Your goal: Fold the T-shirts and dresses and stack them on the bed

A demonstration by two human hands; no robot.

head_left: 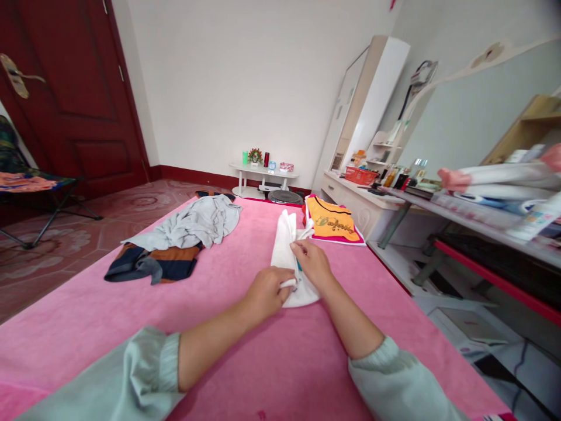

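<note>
Pink plush bedspread (219,339) bears a white garment (283,237), folded into a long narrow strip, mid-bed and just left of a folded orange jersey (335,225). Left hand (267,292) is closed on the strip's near end, fingers curled round a rolled edge. Right hand (313,263) pinches a fold beside it. Risk, as judged: the loose far end could splay if either pinch slackens, spoiling the fold. Grey shirt (197,225) lies heaped well apart.
</note>
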